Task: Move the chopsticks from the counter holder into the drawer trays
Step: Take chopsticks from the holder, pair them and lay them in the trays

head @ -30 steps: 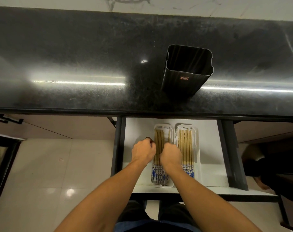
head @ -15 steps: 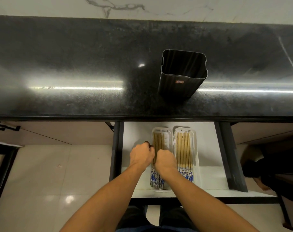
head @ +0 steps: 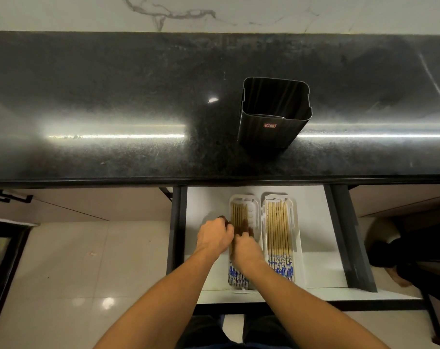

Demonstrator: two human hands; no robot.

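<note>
Resting on the left tray's chopsticks [head: 239, 215], both hands seem curled.

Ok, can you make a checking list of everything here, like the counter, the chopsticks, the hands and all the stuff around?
Surface: black speckled counter, shiny, with light glare.
Job's things: black holder upright on the counter, looks empty; open drawer below holds two white trays side by side; left tray and right tray both hold chopsticks lying lengthwise.
Clutter: nothing seen.
Grippers: left hand and right hand together over the left tray, fingers curled at its chopsticks; whether they grip any cannot be told.
Cables: nothing seen.
Surroundings: marble wall behind, pale tiled floor, dark cabinet frames.
</note>
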